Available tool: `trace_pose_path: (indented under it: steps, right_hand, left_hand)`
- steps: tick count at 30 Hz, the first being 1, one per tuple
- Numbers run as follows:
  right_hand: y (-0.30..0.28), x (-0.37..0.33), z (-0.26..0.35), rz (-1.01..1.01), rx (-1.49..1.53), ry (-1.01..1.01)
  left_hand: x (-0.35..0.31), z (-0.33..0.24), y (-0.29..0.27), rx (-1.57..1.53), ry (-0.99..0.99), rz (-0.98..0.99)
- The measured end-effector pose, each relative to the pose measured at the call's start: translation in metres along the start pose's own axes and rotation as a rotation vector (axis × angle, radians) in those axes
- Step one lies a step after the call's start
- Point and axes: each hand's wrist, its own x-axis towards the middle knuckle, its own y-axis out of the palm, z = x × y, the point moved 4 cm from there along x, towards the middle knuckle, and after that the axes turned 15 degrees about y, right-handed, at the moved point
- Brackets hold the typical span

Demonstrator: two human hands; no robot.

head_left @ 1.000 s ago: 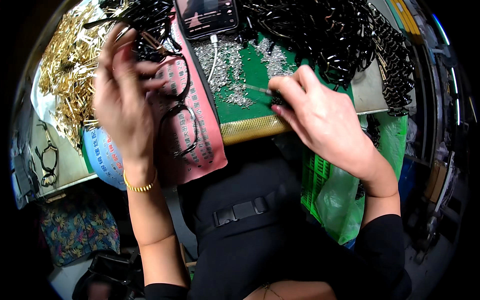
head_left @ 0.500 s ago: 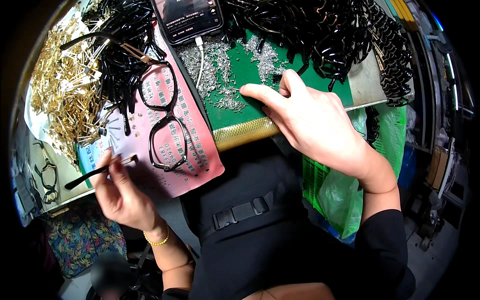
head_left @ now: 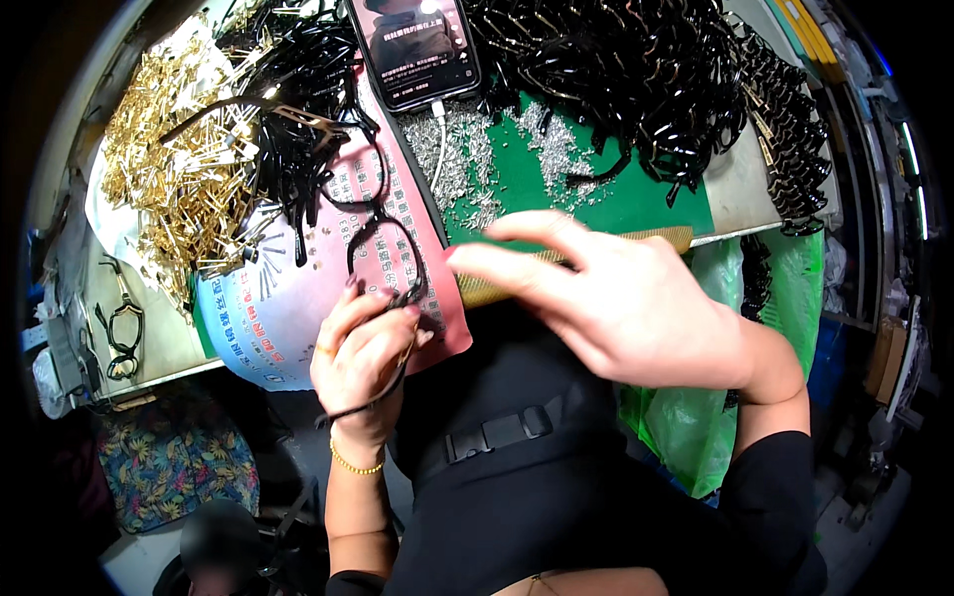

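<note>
Head view: left hand (head_left: 363, 363) fingers pinching glossy black eyeglass frame (head_left: 383, 248), right hand (head_left: 626, 298) splayed.

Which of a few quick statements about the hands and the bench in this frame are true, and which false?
1. The left hand holds a black eyeglass frame over the pink printed sheet. True.
2. The right hand grips a screwdriver. False: it is open, fingers spread, with nothing in it.
3. A phone lies at the far edge of the green mat, with a cable plugged in. True.
4. The gold metal parts are heaped on the right of the bench. False: they lie on the left.
5. The left wrist is bare. False: it wears a thin gold bracelet.
</note>
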Motion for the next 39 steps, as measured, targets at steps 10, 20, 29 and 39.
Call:
trace_pose_path:
  steps: [10, 20, 29, 39]
  right_hand:
    - [0.028, 0.023, 0.003, 0.122, -0.123, -0.179]
    - [0.03, 0.027, -0.001, 0.137, -0.107, -0.143]
    - [0.03, 0.03, -0.003, 0.171, -0.023, -0.157]
    - [0.025, 0.035, 0.001, 0.174, 0.005, -0.234]
  left_hand:
    - [0.0, 0.013, -0.005, -0.233, -0.126, -0.09]
    - [0.013, 0.007, 0.001, -0.16, -0.112, -0.018]
    - [0.03, 0.001, 0.0, -0.155, -0.214, 0.127]
    - [0.029, 0.002, -0.002, -0.131, -0.156, 0.142]
